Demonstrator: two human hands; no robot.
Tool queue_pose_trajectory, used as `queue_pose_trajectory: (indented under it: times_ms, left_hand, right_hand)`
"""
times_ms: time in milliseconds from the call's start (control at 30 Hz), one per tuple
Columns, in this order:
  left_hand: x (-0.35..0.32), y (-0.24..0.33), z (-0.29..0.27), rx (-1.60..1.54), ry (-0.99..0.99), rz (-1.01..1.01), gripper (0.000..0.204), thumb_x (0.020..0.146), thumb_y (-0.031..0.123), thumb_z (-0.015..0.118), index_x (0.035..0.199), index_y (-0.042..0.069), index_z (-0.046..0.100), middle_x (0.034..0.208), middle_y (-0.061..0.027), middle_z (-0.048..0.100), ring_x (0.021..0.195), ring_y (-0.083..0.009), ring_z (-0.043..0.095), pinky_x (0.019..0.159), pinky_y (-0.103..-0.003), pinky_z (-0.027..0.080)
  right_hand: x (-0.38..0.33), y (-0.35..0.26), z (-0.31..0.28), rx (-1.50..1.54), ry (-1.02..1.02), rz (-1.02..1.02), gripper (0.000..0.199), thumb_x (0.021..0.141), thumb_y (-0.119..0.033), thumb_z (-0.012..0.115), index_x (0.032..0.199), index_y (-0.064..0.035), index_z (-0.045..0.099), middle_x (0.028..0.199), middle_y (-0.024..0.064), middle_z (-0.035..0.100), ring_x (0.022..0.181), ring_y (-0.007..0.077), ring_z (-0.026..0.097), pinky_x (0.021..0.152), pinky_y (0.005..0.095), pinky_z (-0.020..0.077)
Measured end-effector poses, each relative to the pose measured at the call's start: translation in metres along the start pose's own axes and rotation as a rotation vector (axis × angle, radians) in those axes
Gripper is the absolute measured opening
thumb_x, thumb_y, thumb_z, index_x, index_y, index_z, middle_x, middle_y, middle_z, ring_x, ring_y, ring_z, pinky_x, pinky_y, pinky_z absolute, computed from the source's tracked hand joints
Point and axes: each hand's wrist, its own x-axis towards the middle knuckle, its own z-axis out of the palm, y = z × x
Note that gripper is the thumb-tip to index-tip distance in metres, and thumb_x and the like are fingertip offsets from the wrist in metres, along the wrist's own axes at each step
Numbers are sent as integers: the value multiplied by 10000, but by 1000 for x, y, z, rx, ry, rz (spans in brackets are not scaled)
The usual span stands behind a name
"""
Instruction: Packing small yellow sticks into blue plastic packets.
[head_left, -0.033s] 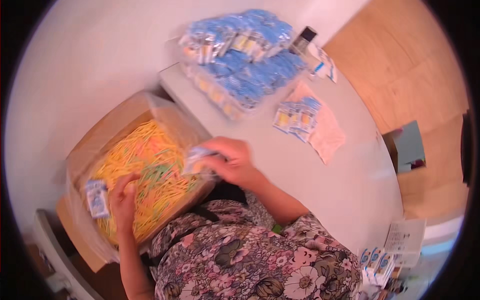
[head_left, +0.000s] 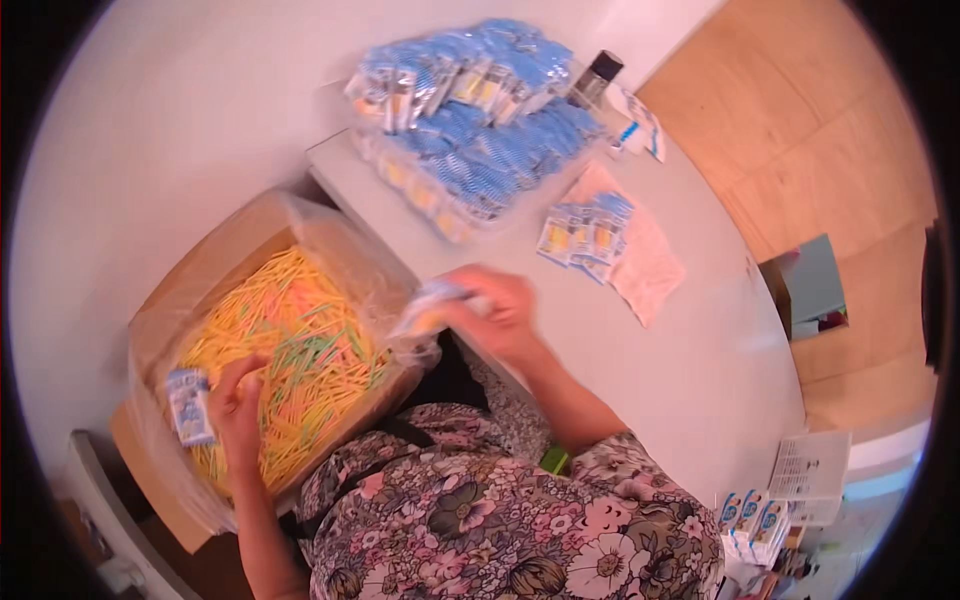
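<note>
Head view: left hand (head_left: 237,405) fingers clamp a small packet (head_left: 189,405); right hand (head_left: 497,315) fingers clamp a blurred packet (head_left: 432,305).

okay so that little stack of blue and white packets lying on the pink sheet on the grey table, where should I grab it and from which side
Probably pinch the small fan of blue and white packets across its short sides, coming straight down from above. They lie flat and overlapped on the pink sheet, with bare grey table toward the person, so nothing blocks that side.

Single head view, worn on the person's head, looking steeply down, fisheye bending straight lines near the rim. Close over the cardboard box (head_left: 200,290) at lower left; grey table (head_left: 650,370) runs from upper centre to lower right corner.
</note>
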Motion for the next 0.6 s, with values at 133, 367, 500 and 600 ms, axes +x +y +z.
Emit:
queue_pose_trajectory:
  times_ms: [133,367,500,600]
  left_hand:
    - [0,-10,-3,-64,92,-26,192,905,61,550,1055,-14,643,991,-72,662,958,-163,599,888,-302,435]
    - [18,62,55,299,-130,288,103,786,-5,650,887,15,657,857,-71,651,812,-209,586,790,-327,436]
    - [46,101,151,291,-468,667,175,700,58,716,868,75,668,827,-67,639,777,-266,577,731,-374,422]
    - [66,103,247,300,-683,788,214,717,174,730,902,87,667,904,-65,639,868,-275,572,779,-395,405]
  right_hand:
    - [-41,54,-137,-56,470,332,288,815,-2,649,1094,54,611,935,88,674,837,149,644,722,267,514]
    - [-35,125,-203,-752,309,499,320,769,-123,703,1050,20,650,960,135,675,807,248,653,730,322,509]
    - [-8,109,-194,-974,170,600,293,723,-154,716,978,-16,676,993,128,658,969,310,609,843,383,465]
    - [-6,121,-210,-1235,-34,296,253,680,-142,719,898,-23,675,1031,86,645,1155,311,504,966,474,358]
